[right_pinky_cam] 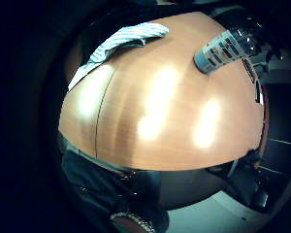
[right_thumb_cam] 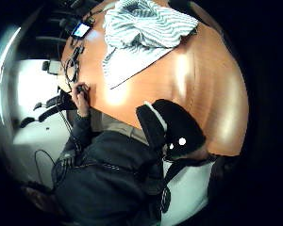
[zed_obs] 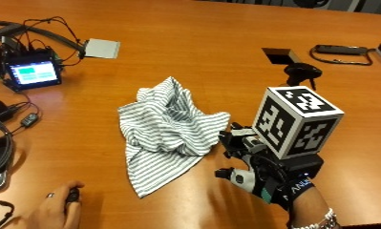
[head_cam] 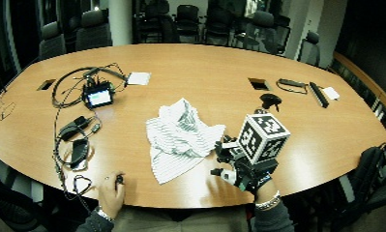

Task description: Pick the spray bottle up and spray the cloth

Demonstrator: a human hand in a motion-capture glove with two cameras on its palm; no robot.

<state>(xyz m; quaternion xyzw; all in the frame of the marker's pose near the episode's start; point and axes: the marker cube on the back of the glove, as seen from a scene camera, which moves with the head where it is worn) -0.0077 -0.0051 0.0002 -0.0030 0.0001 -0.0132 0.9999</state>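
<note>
Wooden conference counter [zed_obs: 196,43], big oval one with office chairs around it. Striped cloth [zed_obs: 168,131] sits crumpled mid-counter. Gloved right hand [zed_obs: 257,164] hovers just right of the cloth, holding nothing; can't really tell how far its fingers are curled. Spray bottle [right_pinky_cam: 225,48] stands past that hand, further from the cloth. Bare left hand [zed_obs: 57,210] rests near the counter's edge, left of the cloth.
</note>
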